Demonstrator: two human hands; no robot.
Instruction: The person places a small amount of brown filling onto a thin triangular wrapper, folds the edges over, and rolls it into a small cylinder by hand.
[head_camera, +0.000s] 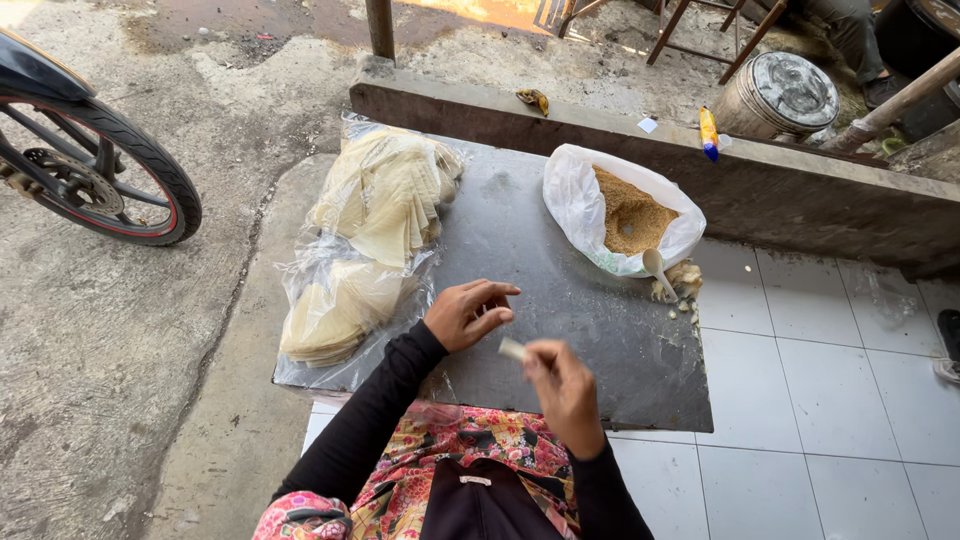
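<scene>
Head view: the right hand (565, 385) pinches a small pale rolled wrapper piece (512, 349) at mid-frame, over the dark tabletop (560, 300). It looks thin, light and soft, easy to crush, so fingertip hold at the end seems right. The left hand (468, 312) is loosely curled, empty, just beside it, near stacked wrappers (375, 215).

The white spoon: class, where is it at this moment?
In the head view the white spoon lies on the right of the dark slab, its bowl against the open white bag of brown crumbs, beside a small pale heap.
</scene>
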